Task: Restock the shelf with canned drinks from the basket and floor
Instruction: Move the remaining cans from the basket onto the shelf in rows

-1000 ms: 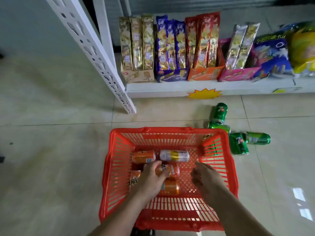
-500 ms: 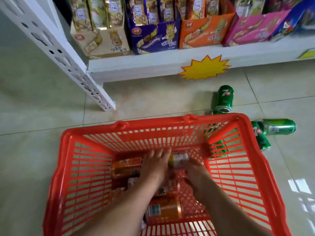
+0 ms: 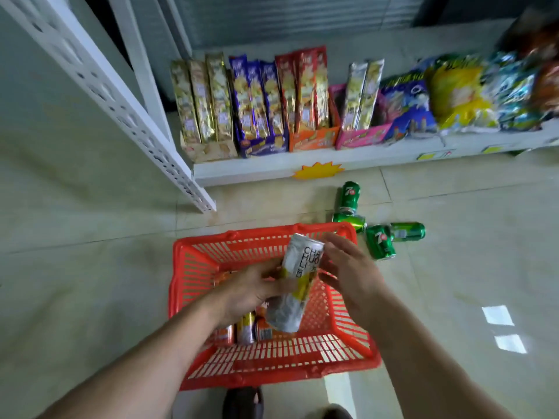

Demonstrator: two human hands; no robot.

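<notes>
Head view, tall white-and-yellow can point(image 3: 298, 279), black lettering, blurred

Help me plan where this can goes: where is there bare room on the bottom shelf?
The shelf is bare along its front lip, before the snack boxes, and behind the packs toward the back wall. The row from the boxes to the snack bags is crowded. The left hand grips the white-and-yellow can; the right hand is open beside it.
</notes>
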